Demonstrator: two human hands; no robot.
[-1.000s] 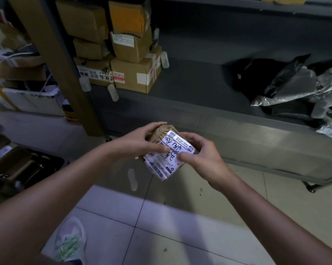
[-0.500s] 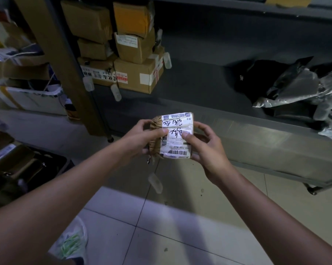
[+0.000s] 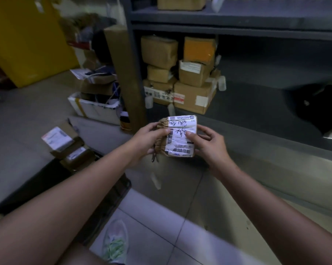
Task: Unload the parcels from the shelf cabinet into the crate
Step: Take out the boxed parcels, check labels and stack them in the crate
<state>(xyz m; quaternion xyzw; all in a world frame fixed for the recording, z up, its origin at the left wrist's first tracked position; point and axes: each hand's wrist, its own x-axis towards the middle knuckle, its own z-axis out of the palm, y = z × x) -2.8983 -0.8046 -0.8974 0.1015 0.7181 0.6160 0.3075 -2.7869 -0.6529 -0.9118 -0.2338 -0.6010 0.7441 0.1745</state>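
A small brown parcel [image 3: 180,148] with a white shipping label and black handwriting is held upright in front of the shelf cabinet's lower shelf [image 3: 257,119]. My left hand [image 3: 151,136] grips its left edge, thumb on the label. My right hand [image 3: 209,142] grips the right edge, thumb on the label too. Several cardboard parcels [image 3: 190,92] are stacked at the shelf's left end. The dark crate [image 3: 107,190] sits low on the floor at the left, under my left forearm, with labelled boxes [image 3: 65,144] in it.
A tall cardboard tube [image 3: 125,73] leans by the cabinet post. A white bin [image 3: 92,108] of clutter and a yellow panel [image 3: 27,39] stand at the left. Dark plastic bags [image 3: 318,111] lie on the shelf's right. My shoe [image 3: 115,241] is on the tiled floor.
The view has swung left, bringing the crate and floor clutter into sight. The parcel was turned upright with its label facing me; both hands keep hold of it.
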